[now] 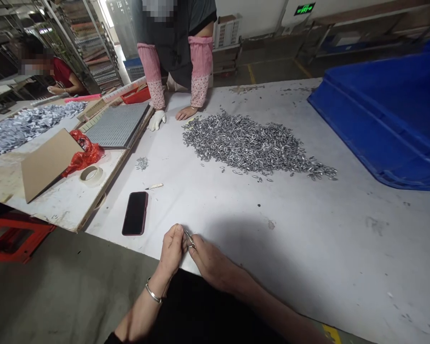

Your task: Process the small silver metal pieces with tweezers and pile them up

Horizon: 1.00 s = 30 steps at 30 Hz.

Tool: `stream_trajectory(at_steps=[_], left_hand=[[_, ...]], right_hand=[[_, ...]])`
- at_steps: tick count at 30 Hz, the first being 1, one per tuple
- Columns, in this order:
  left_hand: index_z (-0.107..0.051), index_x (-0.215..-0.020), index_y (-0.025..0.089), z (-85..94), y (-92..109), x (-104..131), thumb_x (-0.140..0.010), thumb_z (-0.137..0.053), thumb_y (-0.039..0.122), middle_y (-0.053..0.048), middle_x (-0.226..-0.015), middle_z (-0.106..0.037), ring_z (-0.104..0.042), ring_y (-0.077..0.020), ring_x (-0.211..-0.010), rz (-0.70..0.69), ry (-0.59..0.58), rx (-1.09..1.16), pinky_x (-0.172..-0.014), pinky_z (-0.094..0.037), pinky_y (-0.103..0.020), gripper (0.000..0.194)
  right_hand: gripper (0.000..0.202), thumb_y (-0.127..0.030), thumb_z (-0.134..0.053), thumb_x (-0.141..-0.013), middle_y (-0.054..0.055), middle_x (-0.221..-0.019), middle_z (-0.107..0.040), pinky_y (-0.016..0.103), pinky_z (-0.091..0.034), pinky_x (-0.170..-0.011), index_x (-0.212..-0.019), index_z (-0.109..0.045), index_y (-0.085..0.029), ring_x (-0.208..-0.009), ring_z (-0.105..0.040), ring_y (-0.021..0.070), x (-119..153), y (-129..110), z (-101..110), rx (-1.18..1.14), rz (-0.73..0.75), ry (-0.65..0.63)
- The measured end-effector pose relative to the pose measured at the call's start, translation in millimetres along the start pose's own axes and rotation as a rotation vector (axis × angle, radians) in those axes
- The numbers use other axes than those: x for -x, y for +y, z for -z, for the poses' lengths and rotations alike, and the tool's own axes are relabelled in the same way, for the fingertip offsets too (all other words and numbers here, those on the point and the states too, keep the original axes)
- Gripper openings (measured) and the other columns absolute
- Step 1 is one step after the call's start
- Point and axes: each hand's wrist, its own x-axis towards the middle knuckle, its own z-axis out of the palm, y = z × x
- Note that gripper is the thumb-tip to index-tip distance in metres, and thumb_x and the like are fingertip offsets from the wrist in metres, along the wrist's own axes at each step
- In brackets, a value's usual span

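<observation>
My left hand point(172, 251) and my right hand point(209, 260) meet at the near edge of the white table point(308, 248). Together they pinch one small silvery metal piece point(189, 237) between the fingertips. A large heap of the same small metal pieces point(251, 143) lies further out on the table, beyond arm's reach of my hands. A black phone point(135, 213) lies flat just left of my left hand. A small pale-handled tool point(155, 187) rests beyond the phone.
A person in pink sleeve covers leans on the far edge, one gloved hand point(156, 119) on the table. A blue bin point(390, 114) fills the right. On the left bench sit a grey tray point(116, 126), cardboard point(46, 162), tape roll point(91, 175), red bag point(84, 153).
</observation>
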Motion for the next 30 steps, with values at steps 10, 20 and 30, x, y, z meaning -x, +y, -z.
stream_trajectory(at_steps=[10, 20, 30], left_hand=[[-0.039, -0.066, 0.022, 2.2, -11.7, -1.3, -0.093, -0.052, 0.064, 0.007, -0.055, -0.035, -0.032, -0.0091, -0.052, -0.092, 0.010, -0.090, -0.050, -0.030, -0.023, 0.051], [-0.042, -0.068, 0.022, 9.1, -10.9, -4.0, -0.097, -0.045, 0.061, 0.006, -0.057, -0.041, -0.035, -0.0104, -0.053, -0.125, -0.073, -0.298, -0.053, -0.032, -0.025, 0.049], [-0.043, -0.068, 0.022, 1.9, -18.6, -4.3, -0.096, -0.045, 0.063, 0.005, -0.058, -0.044, -0.040, -0.0116, -0.056, -0.155, -0.028, -0.270, -0.056, -0.036, -0.026, 0.050]], right_hand=[[0.017, -0.027, -0.030, -0.102, 0.006, -0.086, -0.058, 0.032, -0.041, -0.072, -0.089, -0.040, -0.023, -0.075, -0.054, 0.0200, 1.4, -3.5, 5.4, 0.017, -0.009, -0.035], [0.018, -0.026, -0.030, -0.102, 0.009, -0.093, -0.062, 0.033, -0.041, -0.076, -0.093, -0.044, -0.021, -0.082, -0.058, 0.0214, 4.0, -2.0, 4.7, 0.054, -0.029, -0.022], [0.019, -0.034, -0.039, -0.099, 0.004, -0.078, -0.061, 0.034, -0.042, -0.068, -0.084, -0.043, -0.023, -0.071, -0.056, 0.0201, -5.6, 13.8, 0.1, -0.151, -0.003, 0.015]])
